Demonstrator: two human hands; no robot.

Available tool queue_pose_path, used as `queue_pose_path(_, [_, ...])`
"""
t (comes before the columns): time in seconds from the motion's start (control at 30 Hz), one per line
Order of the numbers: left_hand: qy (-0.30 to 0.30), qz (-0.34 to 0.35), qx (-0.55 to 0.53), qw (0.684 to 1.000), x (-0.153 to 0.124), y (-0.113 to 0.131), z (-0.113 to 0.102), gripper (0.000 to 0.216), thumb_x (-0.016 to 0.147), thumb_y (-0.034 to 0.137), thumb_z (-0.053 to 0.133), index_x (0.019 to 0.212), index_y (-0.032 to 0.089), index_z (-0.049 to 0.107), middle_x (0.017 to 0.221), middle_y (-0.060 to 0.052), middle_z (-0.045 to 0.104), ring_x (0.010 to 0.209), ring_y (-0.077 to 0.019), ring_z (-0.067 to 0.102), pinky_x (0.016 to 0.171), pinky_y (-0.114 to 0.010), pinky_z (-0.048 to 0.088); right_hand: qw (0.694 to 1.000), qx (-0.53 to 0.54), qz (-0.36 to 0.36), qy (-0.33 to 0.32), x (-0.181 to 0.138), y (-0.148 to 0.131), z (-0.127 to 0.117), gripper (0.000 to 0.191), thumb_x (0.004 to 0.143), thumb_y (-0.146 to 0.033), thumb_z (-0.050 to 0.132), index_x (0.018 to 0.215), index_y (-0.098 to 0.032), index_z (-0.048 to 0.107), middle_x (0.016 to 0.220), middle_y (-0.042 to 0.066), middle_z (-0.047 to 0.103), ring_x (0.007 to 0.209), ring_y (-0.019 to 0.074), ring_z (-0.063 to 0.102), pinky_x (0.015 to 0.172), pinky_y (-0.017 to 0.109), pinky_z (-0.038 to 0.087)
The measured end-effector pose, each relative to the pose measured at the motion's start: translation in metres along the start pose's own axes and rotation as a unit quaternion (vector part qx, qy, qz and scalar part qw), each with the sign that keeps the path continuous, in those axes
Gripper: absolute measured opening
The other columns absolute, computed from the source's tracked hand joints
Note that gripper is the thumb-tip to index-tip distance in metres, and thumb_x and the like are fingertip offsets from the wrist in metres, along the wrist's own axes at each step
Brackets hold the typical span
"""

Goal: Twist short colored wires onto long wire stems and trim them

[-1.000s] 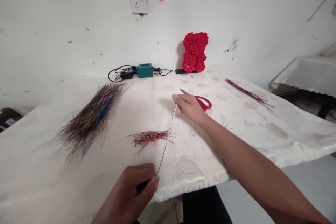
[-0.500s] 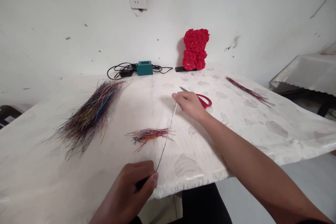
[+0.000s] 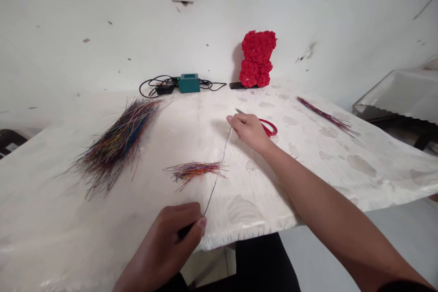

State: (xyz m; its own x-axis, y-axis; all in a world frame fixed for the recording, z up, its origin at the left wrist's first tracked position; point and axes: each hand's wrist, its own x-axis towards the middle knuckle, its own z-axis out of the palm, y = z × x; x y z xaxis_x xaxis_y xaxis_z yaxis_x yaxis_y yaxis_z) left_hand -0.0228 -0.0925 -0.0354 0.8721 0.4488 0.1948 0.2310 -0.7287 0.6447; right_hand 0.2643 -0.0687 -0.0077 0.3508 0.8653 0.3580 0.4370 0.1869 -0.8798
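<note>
A thin grey wire is stretched between my two hands above the white table. My left hand pinches its near end at the table's front edge. My right hand is closed on the far end, over the middle of the table. Red-handled scissors lie just behind my right hand, partly hidden by it. A small bundle of coloured wires lies under the stretched wire. A large heap of coloured wires lies to the left.
Against the wall stand a red rose bear, a teal box with black cables and a dark phone. A purple wire bundle lies far right. A second covered table stands to the right.
The view has tilted down a little, so everything sits slightly higher in the picture. Both hands keep the same grip on the stretched wire.
</note>
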Motion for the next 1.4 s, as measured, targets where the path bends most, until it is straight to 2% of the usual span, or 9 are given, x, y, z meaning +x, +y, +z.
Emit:
queue_pose_path(0.13, [0.049, 0.005, 0.047, 0.998, 0.003, 0.005, 0.007, 0.036, 0.094, 0.017, 0.045, 0.064, 0.018, 0.027, 0.058, 0.005, 0.035, 0.051, -0.0063, 0.036, 0.050, -0.023, 0.028, 0.999, -0.027, 0.021, -0.028, 0.002, 0.005, -0.003, 0.046, 0.091, -0.044, 0.054, 0.055, -0.019, 0.038, 0.051, -0.004, 0.038, 0.050, 0.0088, 0.036, 0.054, 0.028, 0.027])
queue_pose_path(0.3, [0.079, 0.008, 0.125, 0.989, 0.004, 0.007, 0.015, 0.033, 0.092, 0.015, 0.047, 0.063, 0.017, 0.031, 0.057, 0.005, 0.035, 0.050, -0.0066, 0.033, 0.051, -0.025, 0.025, 0.994, -0.055, 0.054, -0.073, 0.004, 0.016, -0.006, 0.046, 0.090, -0.044, 0.055, 0.055, -0.019, 0.040, 0.052, -0.004, 0.035, 0.049, 0.0085, 0.034, 0.051, 0.029, 0.025])
queue_pose_path(0.53, [0.069, 0.016, 0.148, 0.986, 0.004, 0.008, 0.016, 0.031, 0.091, 0.014, 0.045, 0.063, 0.017, 0.034, 0.058, 0.005, 0.036, 0.051, -0.0074, 0.034, 0.052, -0.026, 0.025, 0.992, -0.062, 0.084, -0.065, 0.005, 0.018, -0.002, 0.042, 0.089, -0.035, 0.057, 0.053, -0.018, 0.042, 0.048, -0.005, 0.031, 0.046, 0.0075, 0.029, 0.049, 0.029, 0.023])
queue_pose_path(0.8, [0.065, 0.017, 0.143, 0.987, 0.005, 0.009, 0.015, 0.031, 0.092, 0.013, 0.046, 0.064, 0.017, 0.032, 0.058, 0.005, 0.035, 0.052, -0.0072, 0.033, 0.053, -0.026, 0.024, 0.986, -0.050, 0.148, -0.061, 0.003, 0.015, -0.001, 0.037, 0.083, -0.037, 0.063, 0.053, -0.019, 0.050, 0.039, -0.002, 0.040, 0.039, 0.0092, 0.035, 0.044, 0.029, 0.027])
queue_pose_path(1.07, [0.040, 0.066, 0.144, 0.987, 0.010, 0.019, 0.021, 0.028, 0.090, 0.010, 0.047, 0.066, 0.017, 0.035, 0.060, 0.005, 0.036, 0.054, -0.0087, 0.032, 0.053, -0.029, 0.021, 0.984, -0.116, 0.123, -0.059, 0.003, 0.019, 0.000, 0.033, 0.083, -0.030, 0.059, 0.054, -0.017, 0.053, 0.046, -0.002, 0.039, 0.046, 0.0085, 0.034, 0.047, 0.028, 0.025])
queue_pose_path(1.2, [0.076, 0.067, 0.156, 0.983, 0.016, 0.032, 0.027, 0.029, 0.089, 0.010, 0.048, 0.064, 0.017, 0.035, 0.058, 0.005, 0.036, 0.052, -0.0084, 0.031, 0.051, -0.029, 0.021, 0.984, -0.121, 0.122, -0.054, 0.005, 0.019, -0.001, 0.033, 0.083, -0.027, 0.059, 0.052, -0.017, 0.050, 0.048, -0.002, 0.037, 0.048, 0.0089, 0.034, 0.049, 0.028, 0.026])
queue_pose_path(1.4, [0.141, 0.023, 0.167, 0.976, 0.017, 0.045, 0.038, 0.032, 0.087, 0.010, 0.048, 0.061, 0.017, 0.032, 0.054, 0.005, 0.034, 0.047, -0.0067, 0.029, 0.048, -0.027, 0.021, 0.982, -0.133, 0.122, -0.049, 0.006, 0.018, -0.001, 0.034, 0.084, -0.025, 0.057, 0.052, -0.017, 0.049, 0.048, -0.002, 0.035, 0.049, 0.0095, 0.034, 0.050, 0.028, 0.025])
